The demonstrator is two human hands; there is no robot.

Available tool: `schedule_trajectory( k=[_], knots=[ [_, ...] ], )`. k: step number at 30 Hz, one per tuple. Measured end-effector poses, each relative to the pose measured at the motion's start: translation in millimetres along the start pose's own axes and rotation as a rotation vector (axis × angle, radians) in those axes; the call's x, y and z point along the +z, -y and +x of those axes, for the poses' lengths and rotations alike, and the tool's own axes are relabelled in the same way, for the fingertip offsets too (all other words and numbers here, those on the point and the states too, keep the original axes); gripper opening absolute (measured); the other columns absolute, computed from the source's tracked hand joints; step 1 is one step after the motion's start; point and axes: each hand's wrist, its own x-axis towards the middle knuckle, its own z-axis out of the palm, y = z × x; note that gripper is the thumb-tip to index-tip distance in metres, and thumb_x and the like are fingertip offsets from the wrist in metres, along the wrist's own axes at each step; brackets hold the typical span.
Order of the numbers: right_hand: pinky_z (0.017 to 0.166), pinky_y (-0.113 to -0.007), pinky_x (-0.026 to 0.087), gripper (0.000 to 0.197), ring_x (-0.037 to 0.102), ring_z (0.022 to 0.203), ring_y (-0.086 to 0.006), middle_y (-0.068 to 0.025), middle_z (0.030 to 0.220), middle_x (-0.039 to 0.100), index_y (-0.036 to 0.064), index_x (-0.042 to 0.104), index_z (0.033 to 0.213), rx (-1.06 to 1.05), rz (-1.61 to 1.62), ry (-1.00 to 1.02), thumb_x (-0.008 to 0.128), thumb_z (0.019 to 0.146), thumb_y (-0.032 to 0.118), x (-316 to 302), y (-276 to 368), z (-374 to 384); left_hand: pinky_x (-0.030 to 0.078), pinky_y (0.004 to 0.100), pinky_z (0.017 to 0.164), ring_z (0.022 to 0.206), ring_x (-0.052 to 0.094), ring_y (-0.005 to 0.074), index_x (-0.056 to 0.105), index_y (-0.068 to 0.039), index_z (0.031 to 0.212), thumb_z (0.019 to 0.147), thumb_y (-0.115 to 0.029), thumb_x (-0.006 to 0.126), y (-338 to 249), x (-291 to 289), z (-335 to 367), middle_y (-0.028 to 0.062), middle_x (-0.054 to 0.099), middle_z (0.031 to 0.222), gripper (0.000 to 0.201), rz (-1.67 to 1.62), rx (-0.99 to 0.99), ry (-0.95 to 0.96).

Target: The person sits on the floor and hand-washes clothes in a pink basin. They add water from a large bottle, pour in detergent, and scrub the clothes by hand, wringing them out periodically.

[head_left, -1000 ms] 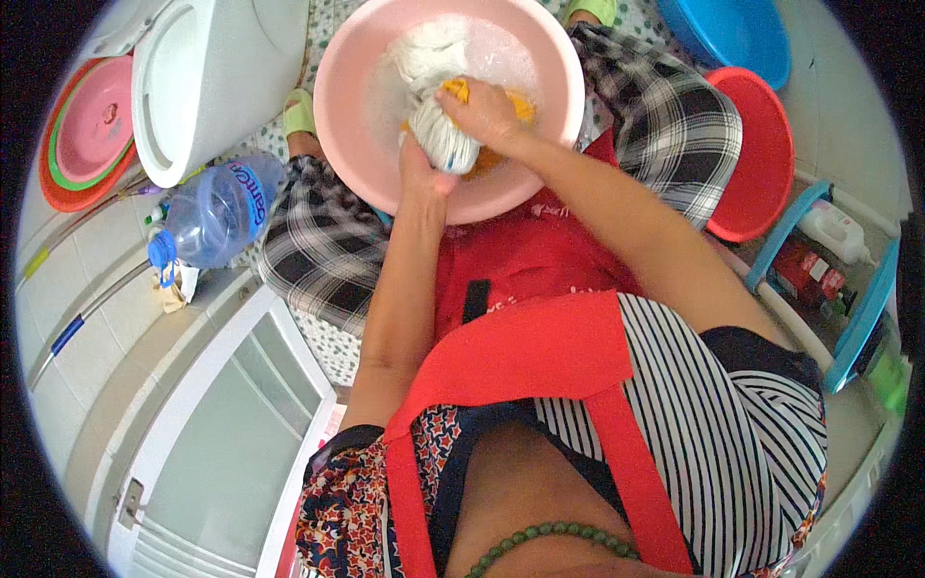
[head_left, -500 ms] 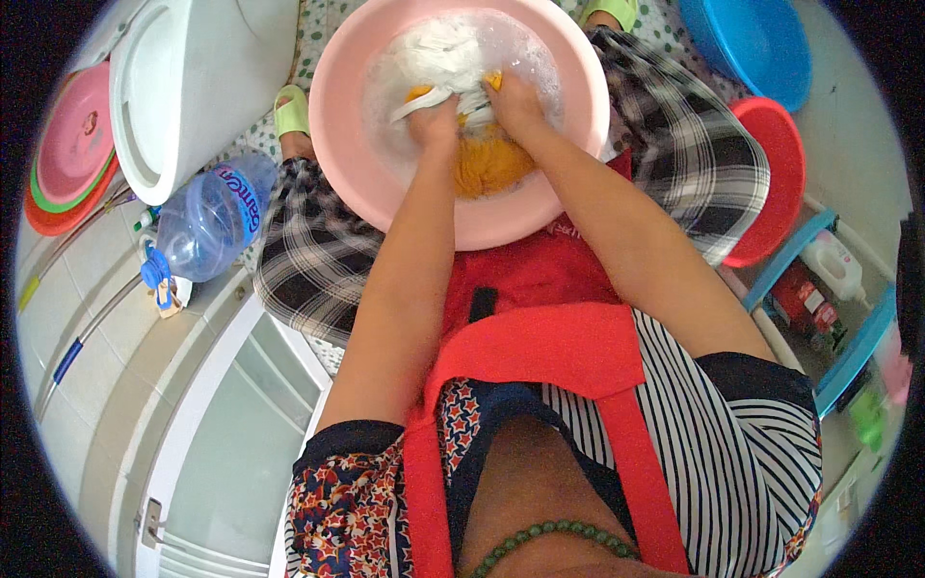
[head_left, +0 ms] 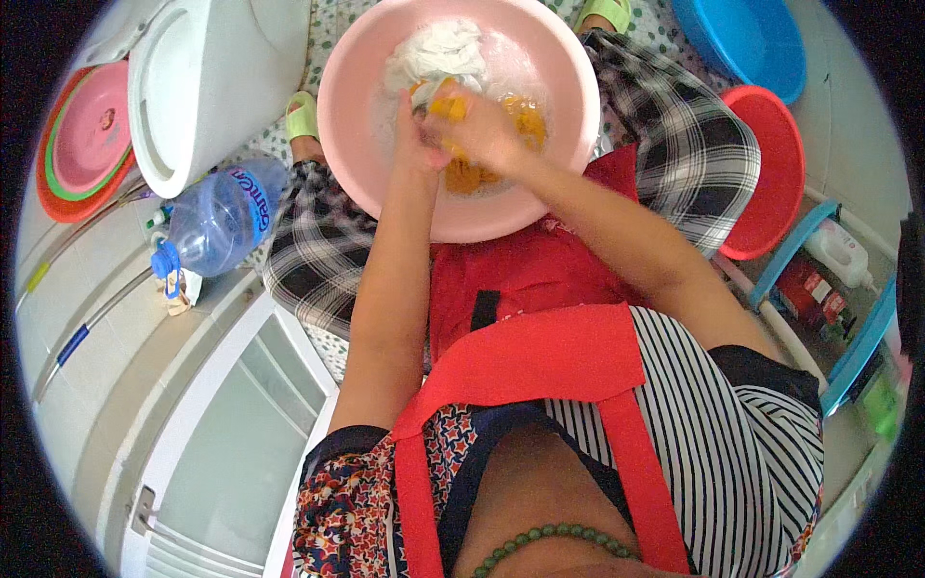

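A pink basin (head_left: 337, 125) of sudsy water stands between my knees. Inside it, my left hand (head_left: 418, 140) and my right hand (head_left: 477, 127) are pressed together, both closed on a mustard-yellow cloth (head_left: 528, 123) with white parts. A bunched bit of that cloth shows between the hands, and the rest trails into the water beneath and to the right. Motion blurs the fingers a little. Beyond my hands, a white cloth (head_left: 438, 48) lies heaped at the far side of the basin; whether it joins the yellow one I cannot tell.
On the left are a white lidded bin (head_left: 226, 87), a large clear plastic bottle (head_left: 214, 217) and stacked colourful basins (head_left: 92, 130). To the right, a blue basin (head_left: 747, 43) and a red basin (head_left: 771, 183) stand near a blue-edged rack (head_left: 785, 255) holding bottles. A glazed white door (head_left: 236, 414) is at lower left.
My hands, apart before, have come together left of the basin's middle, the right one moving left. Yellow cloth has been gathered up between them, and part of it now spreads to the right.
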Motion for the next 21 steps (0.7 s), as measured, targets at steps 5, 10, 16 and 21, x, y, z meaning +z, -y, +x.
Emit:
schedule_trajectory(
  k=[5, 10, 16, 21],
  knots=[
    [0.074, -0.044, 0.049, 0.033, 0.063, 0.084, -0.0337, -0.0177, 0.090, 0.065, 0.0059, 0.062, 0.100, -0.404, -0.442, 0.099, 0.058, 0.081, 0.032, 26.6, 14.6, -52.6, 0.047, 0.0421, 0.086, 0.108, 0.052, 0.0263, 0.048, -0.008, 0.121, 0.092, -0.046, 0.037, 25.6, -5.2, -13.2, 0.0121, 0.052, 0.119, 0.049, -0.094, 0.036, 0.251],
    [0.070, -0.044, 0.050, 0.041, 0.063, 0.077, -0.0366, -0.0199, 0.082, 0.065, 0.0086, 0.060, 0.105, 0.069, -0.245, -0.143, 0.056, 0.081, 0.041, -2.8, -20.9, 13.8, 0.049, 0.0408, 0.085, 0.103, 0.056, 0.0237, 0.052, -0.007, 0.117, 0.094, -0.032, 0.038, 42.0, -3.1, -15.2, 0.0089, 0.056, 0.115, 0.037, -0.053, 0.102, 0.087],
    [0.072, -0.044, 0.050, 0.038, 0.063, 0.079, -0.0363, -0.0187, 0.085, 0.065, 0.0132, 0.061, 0.104, -0.347, -0.208, -0.084, 0.062, 0.078, 0.041, 4.0, 4.6, -46.1, 0.049, 0.0408, 0.085, 0.099, 0.059, 0.0223, 0.054, -0.008, 0.115, 0.093, -0.034, 0.040, 27.2, -22.7, 5.1, 0.0073, 0.059, 0.110, 0.037, -0.095, 0.133, 0.092],
    [0.071, -0.046, 0.049, 0.037, 0.063, 0.077, -0.0365, -0.0186, 0.084, 0.065, 0.0132, 0.062, 0.103, -0.249, -0.332, -0.101, 0.061, 0.078, 0.041, -1.9, -9.3, -21.2, 0.048, 0.0428, 0.088, 0.102, 0.058, 0.0236, 0.054, -0.009, 0.117, 0.094, -0.033, 0.039, 38.4, 0.8, -6.6, 0.0077, 0.059, 0.111, 0.037, -0.154, 0.018, 0.220]
  ],
)
